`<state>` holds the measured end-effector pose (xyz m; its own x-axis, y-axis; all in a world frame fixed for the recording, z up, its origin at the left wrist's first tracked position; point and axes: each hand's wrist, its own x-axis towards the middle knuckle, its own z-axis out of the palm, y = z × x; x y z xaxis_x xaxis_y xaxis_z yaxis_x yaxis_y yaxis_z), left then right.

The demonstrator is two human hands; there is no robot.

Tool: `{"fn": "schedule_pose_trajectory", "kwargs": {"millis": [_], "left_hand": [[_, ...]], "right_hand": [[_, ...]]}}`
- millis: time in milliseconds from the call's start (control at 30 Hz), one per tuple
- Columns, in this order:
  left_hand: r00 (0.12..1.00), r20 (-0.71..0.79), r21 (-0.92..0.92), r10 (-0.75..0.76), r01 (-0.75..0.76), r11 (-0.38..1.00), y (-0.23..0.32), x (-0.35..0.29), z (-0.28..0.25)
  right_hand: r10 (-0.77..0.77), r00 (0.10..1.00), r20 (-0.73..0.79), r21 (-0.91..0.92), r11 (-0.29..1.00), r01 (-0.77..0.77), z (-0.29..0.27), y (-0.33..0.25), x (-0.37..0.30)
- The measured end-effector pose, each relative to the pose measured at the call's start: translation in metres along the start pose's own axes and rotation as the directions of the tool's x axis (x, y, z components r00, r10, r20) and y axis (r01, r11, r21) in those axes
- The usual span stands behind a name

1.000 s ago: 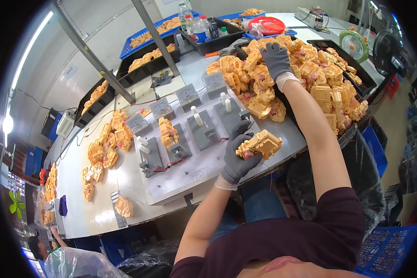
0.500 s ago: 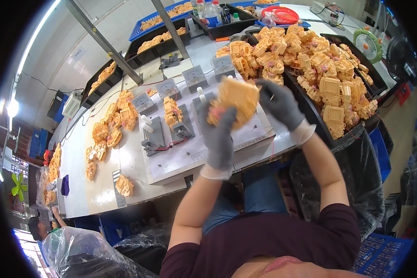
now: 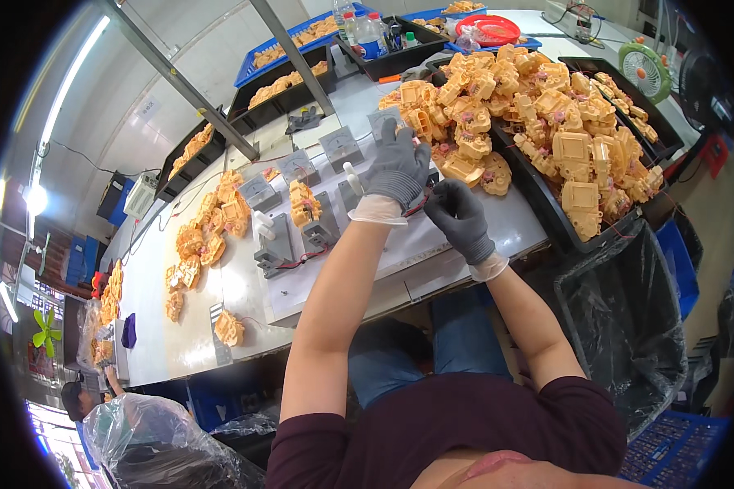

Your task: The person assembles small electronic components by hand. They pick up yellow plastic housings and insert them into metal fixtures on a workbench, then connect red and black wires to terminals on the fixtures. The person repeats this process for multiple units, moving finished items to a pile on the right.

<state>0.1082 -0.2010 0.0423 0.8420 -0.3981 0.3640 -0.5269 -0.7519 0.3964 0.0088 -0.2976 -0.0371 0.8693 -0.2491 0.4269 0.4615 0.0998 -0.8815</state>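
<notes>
At ~1 o'clock of view ctr, your L hand (image 3: 394, 169) hides all but a sliver of the tan part (image 3: 401, 129); can't tell its grip. ~2 o'clock, your R hand (image 3: 460, 217) curls, contents unclear.

Two gloved hands (image 3: 395, 173) (image 3: 458, 218) and four meters (image 3: 340, 147) show

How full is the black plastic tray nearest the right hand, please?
The black plastic tray is heaped full: pale-orange boxy plastic parts rise above its rim and hide its floor.
</notes>
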Motion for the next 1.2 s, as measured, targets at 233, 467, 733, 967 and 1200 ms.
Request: {"fn": "schedule_pose_trajectory", "kwargs": {"millis": [233,467,733,967,1200], "left_hand": [[0.955,0.272,-0.019,-0.117,0.127,0.992,0.005,-0.013,-0.007],[0.902,-0.325,-0.287,0.283,-0.379,0.880,0.025,-0.120,-0.034],[0.828,-0.537,-0.063,0.160,-0.229,0.971,-0.063,-0.221,-0.018],[0.768,-0.619,-0.048,0.167,-0.249,0.967,-0.072,-0.226,-0.012],[0.808,-0.587,-0.278,0.051,-0.260,0.925,-0.078,-0.235,-0.027]], "right_hand": [[-0.002,1.000,0.018,0.015,1.000,0.002,0.001,-0.001,-0.003],[-0.028,0.980,0.199,-0.610,0.779,0.146,-0.036,-0.006,-0.009],[0.136,0.983,0.121,-0.678,0.735,-0.018,-0.029,-0.012,-0.004],[0.006,0.914,0.407,-0.578,0.776,0.252,0.058,-0.029,-0.034],[0.072,0.767,0.638,-0.555,0.733,0.393,0.129,0.004,-0.030]]}}
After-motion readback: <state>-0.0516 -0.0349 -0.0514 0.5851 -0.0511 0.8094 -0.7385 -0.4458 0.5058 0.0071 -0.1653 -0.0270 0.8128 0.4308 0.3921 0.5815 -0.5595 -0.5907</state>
